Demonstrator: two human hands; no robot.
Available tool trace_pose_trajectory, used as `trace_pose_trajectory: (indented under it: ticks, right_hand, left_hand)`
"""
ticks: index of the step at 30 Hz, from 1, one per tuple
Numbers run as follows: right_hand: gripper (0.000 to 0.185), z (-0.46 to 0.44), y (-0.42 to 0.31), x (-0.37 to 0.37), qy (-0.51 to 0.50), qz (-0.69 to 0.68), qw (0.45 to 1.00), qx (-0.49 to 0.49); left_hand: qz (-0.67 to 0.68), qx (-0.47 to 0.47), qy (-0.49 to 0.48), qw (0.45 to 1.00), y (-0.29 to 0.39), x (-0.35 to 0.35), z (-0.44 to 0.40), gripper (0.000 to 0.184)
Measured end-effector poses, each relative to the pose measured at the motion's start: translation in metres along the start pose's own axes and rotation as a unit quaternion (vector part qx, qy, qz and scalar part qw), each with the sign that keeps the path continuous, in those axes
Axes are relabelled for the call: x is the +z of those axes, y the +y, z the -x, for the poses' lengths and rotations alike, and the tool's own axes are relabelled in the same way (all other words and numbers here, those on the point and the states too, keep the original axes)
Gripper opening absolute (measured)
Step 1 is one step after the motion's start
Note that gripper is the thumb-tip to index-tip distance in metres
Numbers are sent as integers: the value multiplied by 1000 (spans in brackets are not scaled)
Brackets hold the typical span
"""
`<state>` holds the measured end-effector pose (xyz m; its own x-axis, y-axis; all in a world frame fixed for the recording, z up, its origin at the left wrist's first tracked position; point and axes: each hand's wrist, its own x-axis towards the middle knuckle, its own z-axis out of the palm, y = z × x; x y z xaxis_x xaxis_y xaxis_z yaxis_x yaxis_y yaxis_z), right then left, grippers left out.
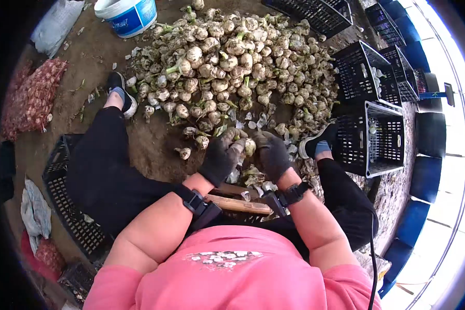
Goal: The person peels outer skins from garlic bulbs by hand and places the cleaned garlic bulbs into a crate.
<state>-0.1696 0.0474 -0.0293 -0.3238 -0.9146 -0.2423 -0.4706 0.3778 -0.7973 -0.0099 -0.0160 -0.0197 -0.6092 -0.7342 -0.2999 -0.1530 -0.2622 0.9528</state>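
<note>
A pale garlic bulb (250, 147) sits between my two hands, above the near edge of a big heap of garlic bulbs (227, 62). My left hand (222, 157), in a dark work glove, is closed on the bulb with thumb and fingers. On the other side, my gloved right hand (272, 155) is curled close against the bulb; its fingertips are partly hidden, so I cannot make out what they pinch. Loose papery skins (261, 121) lie on the ground around both hands. A single bulb (183, 153) rests to the left of my left hand.
Black plastic crates (346, 139) stand at the right, some holding bulbs. A white and blue bucket (126, 18) is at the back left, near a red mesh sack (36, 95). Another black crate (67, 196) lies beside my left leg. A wooden handle-like piece (240, 205) lies below my hands.
</note>
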Motion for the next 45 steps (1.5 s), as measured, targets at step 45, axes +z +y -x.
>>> trace_pose_trajectory:
  ticks: [45]
  right_hand:
    - [31, 58, -51, -17, -21, -505, 861, 58]
  left_hand:
    - [126, 75, -105, 984, 21, -2, 14, 38]
